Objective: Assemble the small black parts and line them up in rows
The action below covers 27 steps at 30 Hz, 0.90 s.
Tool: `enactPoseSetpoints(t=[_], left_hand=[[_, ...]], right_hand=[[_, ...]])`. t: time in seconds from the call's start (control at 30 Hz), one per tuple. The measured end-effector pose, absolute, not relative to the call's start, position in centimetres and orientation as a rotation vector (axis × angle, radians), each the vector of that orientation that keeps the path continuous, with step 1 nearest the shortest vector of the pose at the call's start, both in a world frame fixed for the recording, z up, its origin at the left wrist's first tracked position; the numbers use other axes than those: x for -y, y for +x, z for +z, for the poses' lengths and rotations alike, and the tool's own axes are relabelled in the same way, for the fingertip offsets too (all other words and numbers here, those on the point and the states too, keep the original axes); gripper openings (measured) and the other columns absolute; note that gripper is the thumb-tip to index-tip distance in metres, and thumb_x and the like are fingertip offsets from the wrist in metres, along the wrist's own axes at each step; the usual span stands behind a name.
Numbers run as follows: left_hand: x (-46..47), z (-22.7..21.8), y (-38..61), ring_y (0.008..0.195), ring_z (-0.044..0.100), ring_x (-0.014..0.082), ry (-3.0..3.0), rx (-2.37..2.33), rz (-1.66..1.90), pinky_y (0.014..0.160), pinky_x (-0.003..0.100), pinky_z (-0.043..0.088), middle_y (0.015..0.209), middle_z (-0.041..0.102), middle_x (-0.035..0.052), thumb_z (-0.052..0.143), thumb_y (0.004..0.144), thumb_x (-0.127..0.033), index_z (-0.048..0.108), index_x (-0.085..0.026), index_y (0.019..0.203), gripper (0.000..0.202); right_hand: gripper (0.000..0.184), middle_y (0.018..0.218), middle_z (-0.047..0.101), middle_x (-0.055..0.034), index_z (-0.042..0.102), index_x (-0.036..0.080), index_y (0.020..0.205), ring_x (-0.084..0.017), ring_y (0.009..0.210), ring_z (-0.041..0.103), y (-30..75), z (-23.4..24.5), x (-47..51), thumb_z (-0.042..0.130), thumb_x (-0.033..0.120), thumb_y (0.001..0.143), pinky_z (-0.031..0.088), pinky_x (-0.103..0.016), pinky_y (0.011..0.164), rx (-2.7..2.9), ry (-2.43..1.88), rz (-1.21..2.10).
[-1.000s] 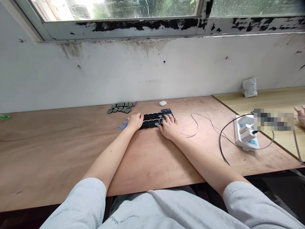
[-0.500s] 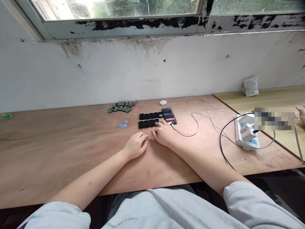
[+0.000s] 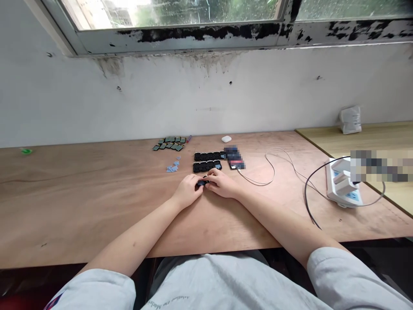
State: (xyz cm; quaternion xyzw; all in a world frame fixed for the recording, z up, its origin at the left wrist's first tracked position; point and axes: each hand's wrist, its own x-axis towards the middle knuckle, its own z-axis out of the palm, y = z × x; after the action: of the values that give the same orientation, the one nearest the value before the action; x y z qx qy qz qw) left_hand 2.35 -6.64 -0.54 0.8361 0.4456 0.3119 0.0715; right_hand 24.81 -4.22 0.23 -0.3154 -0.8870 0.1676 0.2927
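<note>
Between my left hand (image 3: 188, 189) and my right hand (image 3: 222, 183) is a small dark rectangular part (image 3: 202, 183), pinched from both sides just above the table. Fingers cover much of it; a bluish patch shows on its face. Just beyond the hands lie two rows of black plastic frames, a near row (image 3: 204, 166) and a far row (image 3: 208, 156). The right end of each row bears a light blue piece. Several loose light blue pads (image 3: 172, 168) lie to the left, and behind them several green-grey boards (image 3: 169, 143) with dark edges sit in two rows.
A phone (image 3: 235, 158) on a white cable (image 3: 258, 184) lies right of the rows, with a white case (image 3: 226, 139) behind it. At right stand a power strip (image 3: 344, 189) and a white packet (image 3: 350, 119). A green item (image 3: 26, 151) lies far left.
My right hand has come back from the near row toward my left hand. Both hands now grip a small dark part between them. The view has shifted slightly left.
</note>
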Motion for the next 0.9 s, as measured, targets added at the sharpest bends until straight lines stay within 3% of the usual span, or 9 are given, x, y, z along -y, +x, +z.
enactPoseSetpoints(t=[0.13, 0.33, 0.53, 0.7, 0.8, 0.9], left_hand=[[4.6, -0.9, 0.2, 0.097, 0.071, 0.0214, 2.203, -1.485, 1.252, 0.089, 0.034, 0.058, 0.110, 0.075, 0.0074, 0.056, 0.096, -0.029, 0.072, -0.020, 0.108, 0.022], [0.4, -1.9, -4.7, 0.076, 0.075, 0.0201, 1.584, -1.685, 1.525, 0.079, 0.034, 0.061, 0.087, 0.077, 0.0075, 0.055, 0.097, -0.037, 0.072, -0.016, 0.116, 0.033], [-1.4, -2.1, -6.2, 0.066, 0.073, 0.0144, 1.002, -1.588, 1.690, 0.067, 0.028, 0.061, 0.092, 0.074, 0.0109, 0.056, 0.097, -0.031, 0.066, -0.012, 0.103, 0.023], [0.0, -1.7, -5.6, 0.077, 0.072, 0.0195, 1.595, -1.828, 1.568, 0.077, 0.034, 0.059, 0.091, 0.074, 0.0080, 0.058, 0.093, -0.036, 0.070, -0.017, 0.099, 0.024], [0.9, -1.6, -4.2, 0.093, 0.070, 0.0242, 2.162, -1.833, 1.311, 0.089, 0.037, 0.056, 0.098, 0.074, 0.0101, 0.055, 0.093, -0.031, 0.071, -0.018, 0.094, 0.020], [1.1, -1.7, -2.5, 0.097, 0.067, 0.0274, 2.427, -1.819, 1.043, 0.091, 0.041, 0.054, 0.100, 0.073, 0.0125, 0.053, 0.094, -0.025, 0.071, -0.018, 0.094, 0.019]], right_hand=[[0.043, 0.141, 0.049, -0.0155, 0.058, 0.022, 0.139, -0.023, 0.111, 0.064, 24.9, 0.0, 4.3, 0.064, 0.024, 0.096, 0.055, -0.042, 0.101, 2.292, -0.844, 0.462], [0.032, 0.143, 0.050, -0.0152, 0.062, 0.020, 0.128, -0.014, 0.082, 0.066, 25.1, -0.1, 4.1, 0.061, 0.020, 0.096, 0.058, -0.040, 0.096, 2.334, -0.869, 0.468], [0.023, 0.139, 0.054, -0.0166, 0.067, 0.018, 0.117, -0.018, 0.093, 0.067, 25.0, 0.0, 4.1, 0.062, 0.017, 0.094, 0.056, -0.038, 0.095, 2.406, -0.823, 0.384], [0.021, 0.136, 0.057, -0.0151, 0.068, 0.019, 0.113, -0.020, 0.100, 0.067, 25.0, 0.0, 4.0, 0.062, 0.016, 0.094, 0.055, -0.039, 0.097, 2.410, -0.811, 0.382], [0.019, 0.134, 0.058, -0.0149, 0.069, 0.019, 0.111, -0.022, 0.105, 0.066, 24.9, -0.1, 3.9, 0.062, 0.016, 0.094, 0.055, -0.039, 0.097, 2.411, -0.791, 0.383], [0.019, 0.131, 0.060, -0.0148, 0.070, 0.018, 0.110, -0.023, 0.108, 0.065, 24.9, -0.1, 3.8, 0.063, 0.015, 0.093, 0.054, -0.038, 0.097, 2.408, -0.780, 0.375]])
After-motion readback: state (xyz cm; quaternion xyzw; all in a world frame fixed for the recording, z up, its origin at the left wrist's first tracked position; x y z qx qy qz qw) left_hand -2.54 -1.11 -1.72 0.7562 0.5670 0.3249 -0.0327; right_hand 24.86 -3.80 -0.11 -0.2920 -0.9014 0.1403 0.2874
